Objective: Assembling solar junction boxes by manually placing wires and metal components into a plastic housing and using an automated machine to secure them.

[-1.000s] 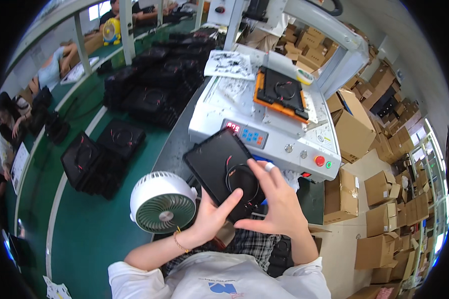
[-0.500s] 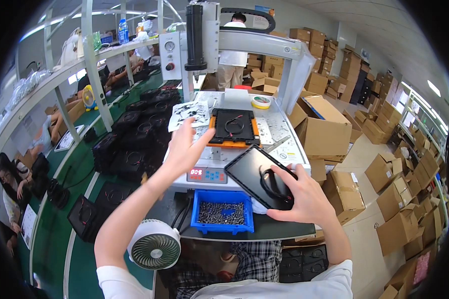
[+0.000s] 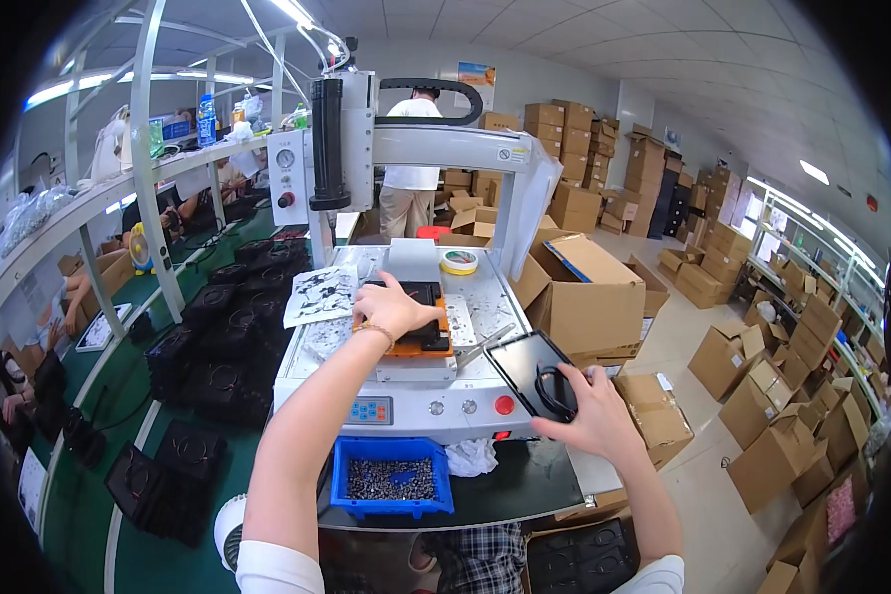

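Note:
My left hand (image 3: 398,309) lies over a black rectangular panel (image 3: 428,294) seated in an orange fixture (image 3: 455,322) on the machine's bed. Its thumb and index finger are spread apart, and the hand covers much of that panel. Toward the right front corner of the machine, my right hand (image 3: 596,416) grips a second black rectangular panel (image 3: 517,364) by its near right side. This one is tilted, with a shiny face and a coiled black cable (image 3: 554,391) close to my fingers.
A gantry machine with a black cylinder (image 3: 327,148) rises behind the fixture. Nearby are a stained white sheet (image 3: 322,295), a tape roll (image 3: 458,260) and a blue bin (image 3: 342,475) of small dark parts. Stacked black panels (image 3: 208,342) line the left; cartons (image 3: 594,302) stand right. One person (image 3: 411,178) stands behind.
My left hand has come down from beside the fixture onto the panel in it. My right hand keeps hold of the other panel. The whole view has shifted, showing more ceiling.

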Demonstrator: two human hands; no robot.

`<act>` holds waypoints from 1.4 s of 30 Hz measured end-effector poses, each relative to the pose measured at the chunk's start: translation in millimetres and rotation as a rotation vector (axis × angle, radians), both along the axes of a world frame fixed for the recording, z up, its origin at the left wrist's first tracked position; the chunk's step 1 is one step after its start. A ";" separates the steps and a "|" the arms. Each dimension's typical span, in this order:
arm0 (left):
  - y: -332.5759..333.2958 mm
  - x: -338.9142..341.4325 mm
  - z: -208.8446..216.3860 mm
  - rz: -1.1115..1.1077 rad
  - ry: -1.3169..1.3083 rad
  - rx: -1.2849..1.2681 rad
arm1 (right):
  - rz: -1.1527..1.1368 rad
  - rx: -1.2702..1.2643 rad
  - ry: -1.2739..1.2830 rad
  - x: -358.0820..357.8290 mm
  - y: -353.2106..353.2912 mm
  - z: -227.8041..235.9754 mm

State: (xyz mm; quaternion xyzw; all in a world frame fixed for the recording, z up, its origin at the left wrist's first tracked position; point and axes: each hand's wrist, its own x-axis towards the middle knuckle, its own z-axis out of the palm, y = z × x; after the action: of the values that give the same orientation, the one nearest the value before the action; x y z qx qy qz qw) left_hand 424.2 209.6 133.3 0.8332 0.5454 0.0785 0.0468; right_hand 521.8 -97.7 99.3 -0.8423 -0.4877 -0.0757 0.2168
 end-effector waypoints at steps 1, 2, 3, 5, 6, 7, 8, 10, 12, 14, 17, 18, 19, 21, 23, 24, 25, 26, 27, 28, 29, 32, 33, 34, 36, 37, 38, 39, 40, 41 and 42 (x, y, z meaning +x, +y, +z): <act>3.9 -5.9 6.2 -0.033 -0.062 0.018 | -0.029 -0.011 0.003 1.3 9.5 2.0; 7.4 -13.2 13.3 -0.055 -0.098 0.006 | -0.029 0.007 -0.068 1.7 22.8 3.6; 8.3 -22.2 18.0 -0.063 -0.129 0.106 | -0.053 -0.006 -0.067 2.3 38.4 5.8; 9.9 -46.0 29.3 -0.072 -0.186 0.183 | -0.087 -0.053 -0.049 2.9 78.2 12.3; 8.7 -57.0 34.3 -0.031 -0.160 0.208 | -0.112 -0.080 -0.041 0.9 101.6 15.3; 6.8 -69.8 38.3 -0.018 -0.146 0.242 | -0.111 -0.071 -0.012 -3.0 123.2 17.7; 4.5 -82.5 42.1 -0.008 -0.137 0.249 | -0.108 -0.101 -0.017 -8.8 144.8 20.4; -1.2 -110.0 46.3 -0.005 -0.133 0.254 | -0.116 -0.140 0.042 -26.0 184.1 26.0; -6.5 -137.5 47.7 -0.005 -0.140 0.236 | -0.164 -0.157 0.045 -48.3 213.2 29.0; -11.4 -163.2 46.5 0.009 -0.115 0.249 | -0.169 -0.196 0.067 -65.8 233.6 33.1; -17.9 -195.4 42.8 0.036 -0.112 0.231 | -0.220 -0.290 0.097 -84.3 250.3 35.3; -21.4 -204.0 39.1 0.039 -0.126 0.241 | -0.209 -0.282 0.097 -88.4 253.0 34.4; -25.0 -211.6 35.5 0.046 -0.126 0.243 | -0.227 -0.283 0.095 -92.0 255.8 33.6; -30.9 -222.5 29.5 0.023 -0.137 0.236 | -0.242 -0.286 0.091 -98.1 261.9 32.1; -35.7 -227.1 23.6 0.008 -0.131 0.213 | -0.252 -0.342 0.065 -101.9 267.7 30.7; -38.2 -227.6 20.5 -0.009 -0.148 0.211 | -0.252 -0.346 0.062 -102.1 269.4 29.6; -40.8 -227.9 17.6 -0.018 -0.143 0.202 | -0.226 -0.332 0.033 -100.2 270.4 29.2; -43.6 -228.0 15.0 -0.043 -0.152 0.198 | -0.200 -0.335 0.007 -97.3 270.3 28.2; -46.2 -228.4 12.9 -0.064 -0.167 0.200 | -0.199 -0.268 -0.037 -93.4 267.3 25.0; -48.8 -228.5 11.1 -0.077 -0.160 0.185 | -0.136 -0.179 0.066 -84.0 264.2 25.8; -51.6 -229.4 9.5 -0.096 -0.176 0.177 | -0.093 -0.133 0.177 -72.7 258.9 25.8; -61.0 -233.4 6.4 -0.145 -0.218 0.171 | 0.027 0.063 0.200 -36.3 229.7 17.4; -64.5 -235.3 5.9 -0.149 -0.220 0.168 | 0.026 0.062 0.203 -25.2 215.6 11.0; -68.6 -237.7 5.0 -0.177 -0.256 0.152 | 0.087 0.256 0.131 -16.3 197.3 0.3; -77.7 -242.9 2.8 -0.220 -0.286 0.136 | 0.210 0.639 -0.021 -3.3 156.1 -25.7; -81.9 -245.5 1.8 -0.238 -0.310 0.122 | 0.161 0.649 -0.131 1.1 133.5 -40.6; -86.0 -247.8 0.7 -0.245 -0.302 0.095 | 0.105 0.662 -0.219 2.8 110.9 -57.3; -90.2 -249.4 -0.8 -0.272 -0.302 0.091 | 0.066 0.612 -0.236 2.9 90.2 -74.1; -94.2 -249.1 -2.8 -0.295 -0.301 0.092 | -0.014 0.549 -0.188 1.7 74.3 -90.0; -97.5 -247.6 -4.7 -0.310 -0.271 0.090 | 0.019 0.560 -0.290 0.4 64.2 -103.8; -100.0 -244.4 -6.6 -0.342 -0.268 0.096 | 0.026 0.579 -0.344 -0.5 55.0 -114.6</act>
State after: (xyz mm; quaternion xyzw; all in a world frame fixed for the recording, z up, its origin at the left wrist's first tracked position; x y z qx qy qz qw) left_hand 179.8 109.6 126.7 0.8969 0.3807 0.2056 0.0917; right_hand 521.3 -42.7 -15.3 -0.7143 -0.4860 -0.3494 0.3627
